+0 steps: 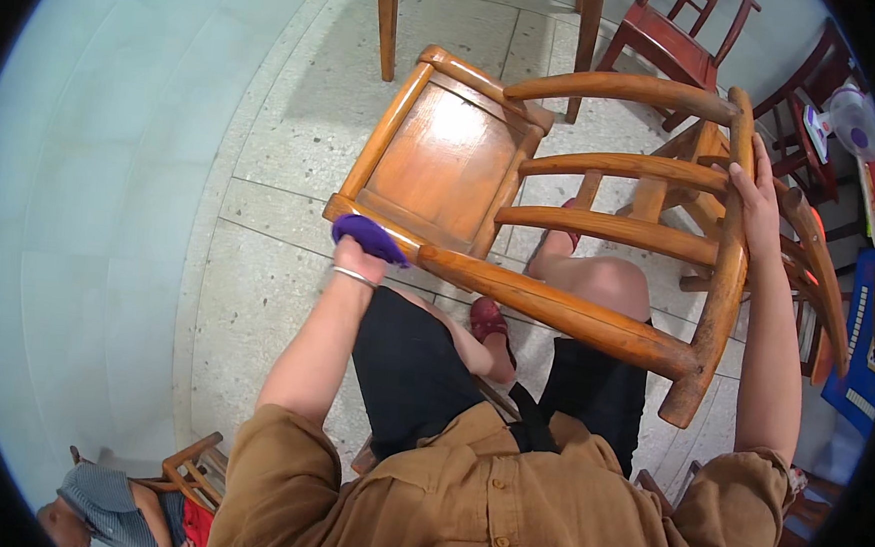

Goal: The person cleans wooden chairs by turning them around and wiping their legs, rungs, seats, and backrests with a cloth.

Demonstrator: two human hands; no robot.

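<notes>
A varnished wooden chair [601,223] is tilted over in front of me, its seat panel [445,149] to the left and its slatted back toward the right. My left hand [360,262] is closed on a purple cloth [370,235], which lies against the near left corner of the seat frame. Most of the left fingers are hidden beneath the cloth. Against the top rail [730,261] of the chair back rests my right hand [759,198], its fingers curled over the wood and the thumb on the near side.
Dark red chairs [662,47] stand at the far right, beside a clear-and-purple plastic item [852,123]. Wooden legs [386,25] rise at the back. Another person [123,505] sits at lower left by a wooden chair. A pale wall [113,173] runs along the left.
</notes>
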